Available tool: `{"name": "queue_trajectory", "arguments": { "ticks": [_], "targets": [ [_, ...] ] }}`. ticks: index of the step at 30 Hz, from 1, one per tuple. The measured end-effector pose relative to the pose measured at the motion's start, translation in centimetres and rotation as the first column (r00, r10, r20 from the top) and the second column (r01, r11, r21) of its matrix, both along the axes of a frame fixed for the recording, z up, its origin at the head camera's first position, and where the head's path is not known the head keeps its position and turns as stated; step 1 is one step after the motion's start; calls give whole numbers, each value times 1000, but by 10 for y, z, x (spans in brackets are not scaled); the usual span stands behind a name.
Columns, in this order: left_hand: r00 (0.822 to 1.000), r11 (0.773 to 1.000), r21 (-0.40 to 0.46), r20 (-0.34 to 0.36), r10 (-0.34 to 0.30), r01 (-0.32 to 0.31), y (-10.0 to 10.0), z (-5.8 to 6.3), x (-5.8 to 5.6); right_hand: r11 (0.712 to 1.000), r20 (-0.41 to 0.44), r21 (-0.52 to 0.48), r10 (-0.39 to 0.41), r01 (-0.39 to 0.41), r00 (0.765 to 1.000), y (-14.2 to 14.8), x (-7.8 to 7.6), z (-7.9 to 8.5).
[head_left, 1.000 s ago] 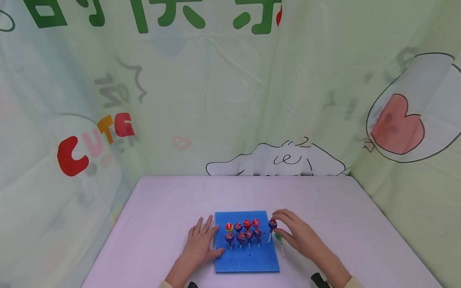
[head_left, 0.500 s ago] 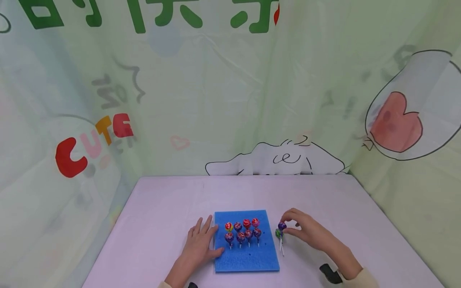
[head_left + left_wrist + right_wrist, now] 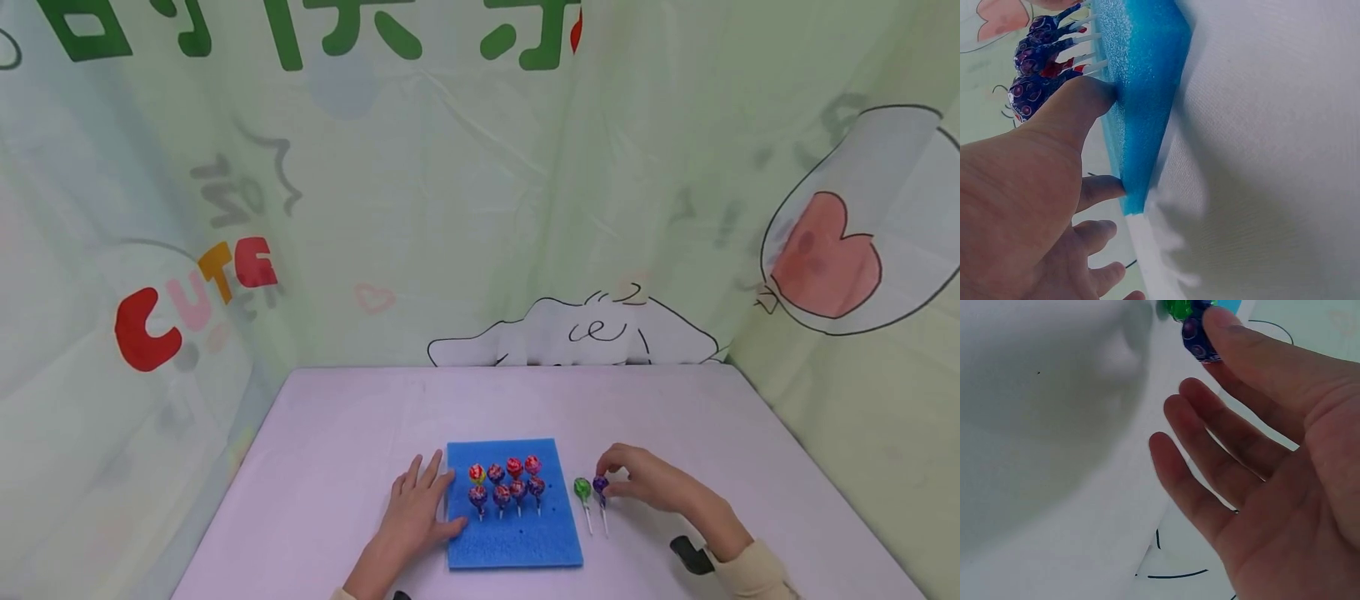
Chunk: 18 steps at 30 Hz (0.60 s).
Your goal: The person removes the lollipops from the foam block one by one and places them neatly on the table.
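My right hand (image 3: 651, 480) pinches the head of a purple-wrapped lollipop (image 3: 601, 483) between thumb and forefinger, low over the table. Just left of it lies a green lollipop (image 3: 582, 489), its white stick pointing toward me. In the right wrist view the dark blue-purple wrapper (image 3: 1196, 339) shows under the thumb, while the other fingers are spread apart. My left hand (image 3: 412, 515) rests at the left edge of a blue foam board (image 3: 517, 546), thumb on its top and forefinger against its side. Several lollipops (image 3: 1027, 94) stand upright in the foam in two rows.
A pale table (image 3: 360, 417) carries everything, with a printed curtain (image 3: 480, 208) hanging behind and at both sides. Small dark holes (image 3: 521, 532) dot the front part of the foam. The board ends a short way left of the green lollipop.
My right hand has carried the purple lollipop rightward from the board's right edge, past the green lollipop, and down to the table on its right side. The left hand stays in place.
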<state>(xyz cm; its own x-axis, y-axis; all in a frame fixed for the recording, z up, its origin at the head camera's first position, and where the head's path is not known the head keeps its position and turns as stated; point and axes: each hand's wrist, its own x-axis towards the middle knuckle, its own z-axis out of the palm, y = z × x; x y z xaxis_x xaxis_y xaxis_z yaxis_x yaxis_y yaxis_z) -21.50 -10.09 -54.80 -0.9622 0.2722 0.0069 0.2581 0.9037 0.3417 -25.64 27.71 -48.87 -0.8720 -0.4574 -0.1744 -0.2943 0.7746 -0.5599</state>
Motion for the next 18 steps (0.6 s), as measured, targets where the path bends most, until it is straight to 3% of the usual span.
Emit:
{"name": "queue_trajectory", "arguments": {
  "ticks": [8, 18],
  "targets": [
    [1000, 1000, 23, 17, 3, -4, 1, 8, 3, 999, 20, 46, -25, 24, 999, -2, -6, -9],
    [1000, 1000, 20, 5, 0, 0, 0, 3, 2, 998, 3, 53, -34, 34, 999, -3, -6, -13]
  ]
}}
